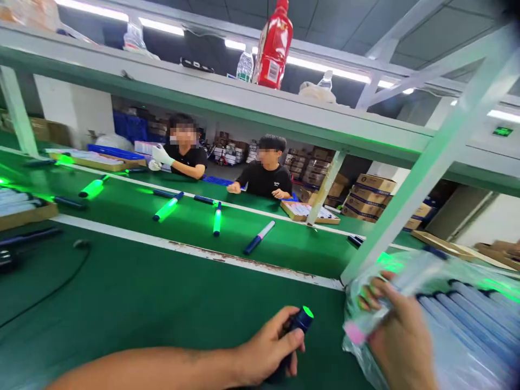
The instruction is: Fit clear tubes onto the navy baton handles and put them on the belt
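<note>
My left hand (274, 346) is closed around a dark blue cylinder (303, 320) whose round end glows green, low over the green table. At the right, my right hand (396, 314) grips a translucent tube (418, 271) with a pink end and a dark cap; it is blurred by motion. Behind and beside that hand lies a clear plastic bag (459, 346) with several similar tubes (475, 309) in it. Beyond the white rail, a white and dark blue stick (260, 237) lies on the green surface, left of the upright post.
Several sticks, some glowing green (168, 207), lie across the far green strip. Two people sit on its far side, near cartons of sticks (311, 214). A slanted metal post (422, 162) rises at the right. An overhead shelf holds a red bottle (274, 49). A black cable (60, 290) lies left.
</note>
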Available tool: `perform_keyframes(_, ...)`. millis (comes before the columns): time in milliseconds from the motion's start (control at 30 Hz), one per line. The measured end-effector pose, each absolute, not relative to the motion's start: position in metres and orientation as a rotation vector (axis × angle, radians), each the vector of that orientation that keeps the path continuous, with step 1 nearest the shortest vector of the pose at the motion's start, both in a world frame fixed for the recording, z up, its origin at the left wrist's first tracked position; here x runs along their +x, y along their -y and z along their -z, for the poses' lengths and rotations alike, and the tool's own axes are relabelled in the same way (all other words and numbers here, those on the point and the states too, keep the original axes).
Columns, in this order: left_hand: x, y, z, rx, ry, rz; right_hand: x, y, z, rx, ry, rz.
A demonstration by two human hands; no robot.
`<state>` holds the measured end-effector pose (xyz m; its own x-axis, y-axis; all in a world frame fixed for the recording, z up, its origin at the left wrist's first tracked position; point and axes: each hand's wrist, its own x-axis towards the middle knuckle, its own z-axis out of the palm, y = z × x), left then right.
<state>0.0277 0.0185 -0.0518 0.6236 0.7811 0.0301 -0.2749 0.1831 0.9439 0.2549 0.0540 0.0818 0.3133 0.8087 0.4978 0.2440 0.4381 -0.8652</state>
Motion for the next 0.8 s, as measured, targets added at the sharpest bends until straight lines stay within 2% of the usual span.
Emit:
perform_keyframes(67,0.016,-0.012,0.045,1.241,-0.561,-0.812,0.203,-0.047,-0.075,-1.016,1.098,-0.608)
perform_keyframes(100,0.009,-0.011,0.039,1.281,-0.593,-0.823,0.182,-0.046,-0.075,-0.836,0.897,-0.833)
perform_keyframes(133,0.002,-0.012,0.034,1.315,-0.623,-0.828,0.166,-0.046,-0.075,-0.807,0.862,-0.878)
perform_keyframes(267,-0.007,-0.023,0.021,1.386,-0.677,-0.763,0.145,-0.050,-0.078,-0.604,0.742,-1.068)
perform_keyframes(467,0.000,-0.023,0.014,1.454,-0.674,-0.680,0.158,-0.046,-0.073,-0.518,0.790,-1.039)
perform_keyframes(800,-0.003,-0.023,0.005,1.216,-0.499,-0.571,0.151,-0.039,-0.073,-0.437,0.815,-1.105)
